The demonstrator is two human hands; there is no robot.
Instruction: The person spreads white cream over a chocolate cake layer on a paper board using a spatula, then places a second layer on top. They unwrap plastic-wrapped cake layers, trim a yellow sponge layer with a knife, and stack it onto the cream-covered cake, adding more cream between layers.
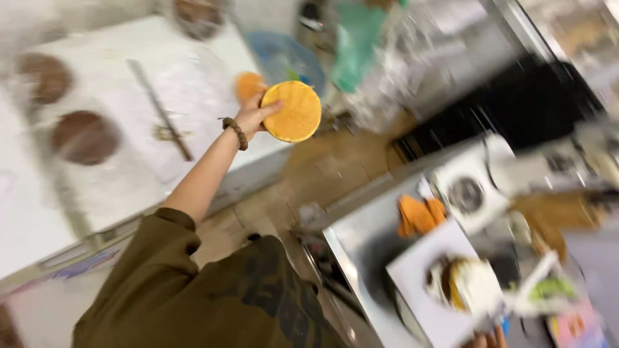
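Currently the left hand (pixel 253 116) is gripping a round golden cake layer (pixel 291 111) over the white table (pixel 39 212) — carrying it seems underway; next calls for steady placement.

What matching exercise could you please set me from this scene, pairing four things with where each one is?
Things:
1. yellow sponge
2. bracelet
3. brown discs
4. orange cloth

Places:
A. on the white table
B. around the left wrist
C. on the steel counter
D. in the left hand

Pairs: 1-D, 2-B, 3-A, 4-C
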